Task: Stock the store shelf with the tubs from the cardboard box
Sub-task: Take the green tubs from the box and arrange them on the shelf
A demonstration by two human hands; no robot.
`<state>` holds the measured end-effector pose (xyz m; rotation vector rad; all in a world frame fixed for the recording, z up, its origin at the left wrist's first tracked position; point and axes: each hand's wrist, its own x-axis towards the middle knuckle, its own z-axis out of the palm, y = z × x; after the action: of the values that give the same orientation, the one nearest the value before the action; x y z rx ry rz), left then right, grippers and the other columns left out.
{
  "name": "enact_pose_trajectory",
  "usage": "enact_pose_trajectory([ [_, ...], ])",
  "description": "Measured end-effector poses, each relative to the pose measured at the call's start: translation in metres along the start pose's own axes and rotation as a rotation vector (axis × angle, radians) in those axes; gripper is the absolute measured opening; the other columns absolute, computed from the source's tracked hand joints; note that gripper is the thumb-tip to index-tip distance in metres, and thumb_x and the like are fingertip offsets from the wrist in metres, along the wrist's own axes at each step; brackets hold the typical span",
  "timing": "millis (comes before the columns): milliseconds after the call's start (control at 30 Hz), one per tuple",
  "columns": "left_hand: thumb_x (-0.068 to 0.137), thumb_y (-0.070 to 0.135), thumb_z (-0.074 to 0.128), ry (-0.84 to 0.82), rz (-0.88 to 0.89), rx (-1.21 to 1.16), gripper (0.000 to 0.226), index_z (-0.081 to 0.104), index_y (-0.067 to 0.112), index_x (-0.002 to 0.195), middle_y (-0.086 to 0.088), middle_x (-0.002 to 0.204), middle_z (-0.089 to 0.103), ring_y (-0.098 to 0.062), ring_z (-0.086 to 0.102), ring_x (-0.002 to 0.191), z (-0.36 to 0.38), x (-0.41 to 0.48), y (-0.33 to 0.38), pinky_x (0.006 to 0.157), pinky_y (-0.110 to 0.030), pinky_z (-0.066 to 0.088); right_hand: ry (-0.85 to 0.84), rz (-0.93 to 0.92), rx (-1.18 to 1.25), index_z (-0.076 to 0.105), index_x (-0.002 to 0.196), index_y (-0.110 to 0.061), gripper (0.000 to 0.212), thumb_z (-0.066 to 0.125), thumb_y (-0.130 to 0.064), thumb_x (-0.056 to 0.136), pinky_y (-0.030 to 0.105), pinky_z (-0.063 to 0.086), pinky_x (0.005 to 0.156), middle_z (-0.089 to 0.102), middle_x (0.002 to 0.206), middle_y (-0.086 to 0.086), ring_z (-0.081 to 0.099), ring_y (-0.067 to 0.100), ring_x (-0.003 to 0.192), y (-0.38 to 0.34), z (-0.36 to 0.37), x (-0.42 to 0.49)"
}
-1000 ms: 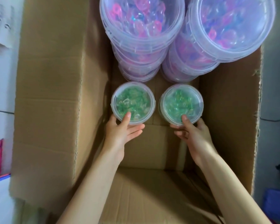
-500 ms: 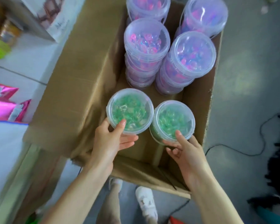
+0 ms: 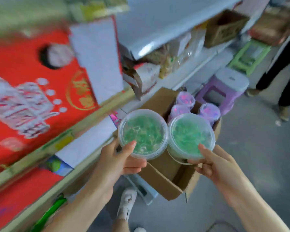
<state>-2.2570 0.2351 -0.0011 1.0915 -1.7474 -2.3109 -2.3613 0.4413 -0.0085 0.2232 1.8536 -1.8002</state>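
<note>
My left hand (image 3: 117,160) grips a clear lidded tub of green beads (image 3: 143,131), thumb on the lid. My right hand (image 3: 214,166) grips a second green tub (image 3: 189,133) the same way. Both tubs are held side by side above the near end of the open cardboard box (image 3: 164,183) on the floor. Stacks of pink-and-purple tubs (image 3: 208,113) still stand in the box's far end. The store shelf (image 3: 90,139) runs along my left, its edge close to the left tub.
Red packaged goods (image 3: 28,91) fill the blurred shelf on the left. A purple plastic stool (image 3: 224,91) and a green stool (image 3: 248,56) stand beyond the box. A person's legs (image 3: 285,76) are at the far right. My white shoe (image 3: 126,203) is beside the box.
Both hands have lifted the green tubs up out of the box. My head has risen and turned left, bringing the shelf and the aisle into view.
</note>
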Motion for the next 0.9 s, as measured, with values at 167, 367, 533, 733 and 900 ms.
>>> enact_pose_trajectory([
  [167,0.091,0.018,0.054,0.082,0.193,-0.09,0.018,0.057,0.011,0.107,-0.027,0.071,0.069,-0.025,0.066,0.05,-0.054,-0.102,0.075,0.043,-0.024,0.052,-0.251,-0.185,-0.039,0.065,0.096,-0.004,0.075,0.085,-0.05,0.041,0.028,0.047,0.053,0.063,0.069,0.027,0.039,0.03,0.071,-0.09,0.052,-0.064],
  [367,0.089,0.019,0.054,0.285,0.367,-0.167,0.02,0.058,0.006,0.104,-0.029,0.073,0.068,-0.023,0.065,0.047,-0.14,-0.202,0.131,0.044,-0.025,0.053,-0.624,-0.293,-0.106,0.072,0.077,-0.022,0.063,0.089,-0.052,0.024,0.015,0.044,0.039,0.062,0.06,0.024,0.039,0.019,0.039,-0.154,0.153,-0.123],
  [533,0.09,0.021,0.053,0.44,0.468,-0.197,0.024,0.06,0.003,0.104,-0.028,0.078,0.069,-0.02,0.065,0.05,-0.212,-0.269,0.15,0.047,-0.024,0.054,-0.854,-0.304,-0.125,0.076,0.074,-0.028,0.02,0.068,-0.032,0.056,0.02,0.052,0.046,0.068,0.074,0.021,0.056,0.016,0.042,-0.167,0.253,-0.175],
  [733,0.09,0.02,0.053,0.656,0.513,-0.259,0.026,0.06,-0.003,0.1,-0.029,0.074,0.069,-0.019,0.065,0.046,-0.309,-0.327,0.163,0.042,-0.022,0.052,-1.054,-0.23,-0.113,0.071,0.084,-0.016,0.023,0.064,-0.027,0.065,0.019,0.049,0.045,0.061,0.06,0.008,0.036,0.006,0.032,-0.163,0.371,-0.229],
  [900,0.089,0.021,0.056,0.823,0.525,-0.289,0.02,0.059,0.001,0.092,-0.027,0.071,0.069,-0.019,0.066,0.047,-0.404,-0.361,0.167,0.042,-0.022,0.052,-1.119,-0.129,-0.246,0.064,0.106,-0.012,0.068,0.086,-0.038,0.047,0.025,0.052,0.056,0.068,0.073,0.021,0.038,0.01,0.034,-0.15,0.465,-0.262],
])
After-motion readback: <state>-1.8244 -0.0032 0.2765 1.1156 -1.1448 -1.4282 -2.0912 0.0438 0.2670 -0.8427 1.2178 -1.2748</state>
